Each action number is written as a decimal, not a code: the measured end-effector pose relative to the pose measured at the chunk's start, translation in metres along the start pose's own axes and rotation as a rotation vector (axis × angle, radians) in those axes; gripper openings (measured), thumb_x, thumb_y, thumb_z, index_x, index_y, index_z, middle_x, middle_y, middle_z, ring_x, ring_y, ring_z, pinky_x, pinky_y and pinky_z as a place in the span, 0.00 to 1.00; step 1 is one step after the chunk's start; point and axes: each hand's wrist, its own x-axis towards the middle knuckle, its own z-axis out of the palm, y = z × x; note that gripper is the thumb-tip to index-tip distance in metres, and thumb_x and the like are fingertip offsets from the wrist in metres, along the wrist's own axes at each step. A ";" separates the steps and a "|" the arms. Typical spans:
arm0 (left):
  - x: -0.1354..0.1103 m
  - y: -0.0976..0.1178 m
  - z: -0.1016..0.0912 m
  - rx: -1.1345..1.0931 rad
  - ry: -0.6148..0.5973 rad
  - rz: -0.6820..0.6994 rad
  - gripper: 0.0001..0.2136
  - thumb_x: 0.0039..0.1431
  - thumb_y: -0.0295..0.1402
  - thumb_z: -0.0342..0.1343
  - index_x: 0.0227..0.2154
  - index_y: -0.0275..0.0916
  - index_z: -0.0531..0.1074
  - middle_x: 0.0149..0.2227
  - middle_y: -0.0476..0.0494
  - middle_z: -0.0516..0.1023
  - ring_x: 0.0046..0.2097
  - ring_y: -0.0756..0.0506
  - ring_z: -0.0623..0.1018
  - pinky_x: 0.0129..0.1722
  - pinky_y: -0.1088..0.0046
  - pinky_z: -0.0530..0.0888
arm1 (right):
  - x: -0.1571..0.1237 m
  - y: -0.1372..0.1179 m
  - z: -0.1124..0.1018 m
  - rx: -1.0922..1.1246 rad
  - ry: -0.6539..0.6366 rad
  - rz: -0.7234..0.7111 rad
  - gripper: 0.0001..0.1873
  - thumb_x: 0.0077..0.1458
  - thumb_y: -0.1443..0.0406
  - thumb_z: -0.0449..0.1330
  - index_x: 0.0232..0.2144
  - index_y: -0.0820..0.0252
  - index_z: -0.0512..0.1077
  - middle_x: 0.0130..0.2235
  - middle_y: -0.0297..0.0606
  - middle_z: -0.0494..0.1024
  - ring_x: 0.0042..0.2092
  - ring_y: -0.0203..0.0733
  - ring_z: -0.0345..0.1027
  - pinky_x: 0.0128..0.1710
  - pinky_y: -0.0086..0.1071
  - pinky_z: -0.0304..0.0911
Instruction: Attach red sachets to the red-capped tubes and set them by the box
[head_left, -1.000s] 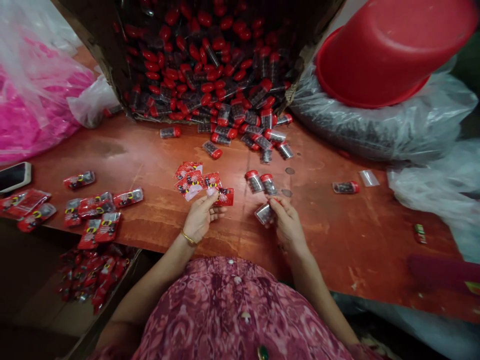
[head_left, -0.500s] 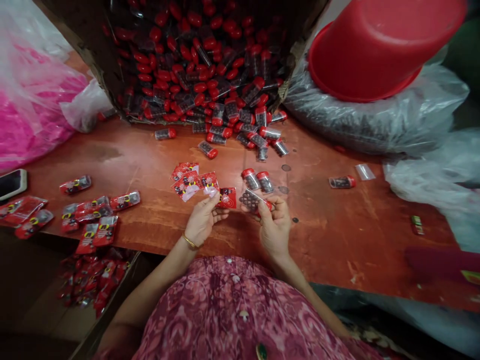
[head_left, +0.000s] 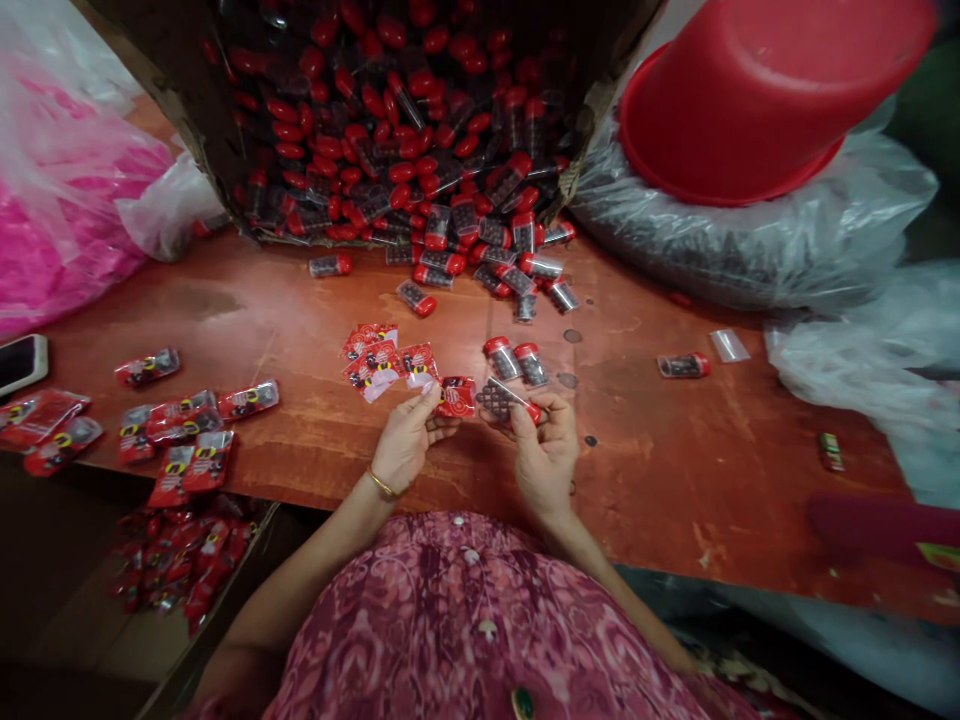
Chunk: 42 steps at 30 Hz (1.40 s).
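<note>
Between the thumb and fingers of my left hand (head_left: 407,437) is a small red printed sleeve (head_left: 457,397), its near side slightly bulged. My right hand (head_left: 547,450) grips a clear bottle (head_left: 501,399) with dark contents and a red cap; its clear end points at the sleeve, with a narrow gap between them. Just beyond the right hand lie two similar bottles (head_left: 517,361). Flat printed sleeves (head_left: 373,368) are spread in a small pile past my left fingers.
A cardboard box (head_left: 191,130) of many red-capped bottles lies open at the back, some spilling onto the table (head_left: 645,480). Sleeved bottles (head_left: 184,417) lie left, with more in a container below. A red bucket (head_left: 735,110) rests on a plastic bag (head_left: 720,245); a phone (head_left: 22,364) is far left.
The sleeve in my left hand looks rounder, less flat than before. My right hand has shifted slightly left with the bottle.
</note>
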 end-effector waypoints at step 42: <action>0.002 -0.005 0.008 -0.203 0.078 0.199 0.17 0.30 0.35 0.70 0.26 0.37 0.71 0.25 0.52 0.78 0.28 0.51 0.76 0.34 0.74 0.72 | 0.011 0.008 0.010 0.081 -0.306 0.209 0.18 0.47 0.55 0.62 0.39 0.56 0.69 0.37 0.33 0.77 0.29 0.32 0.71 0.27 0.28 0.71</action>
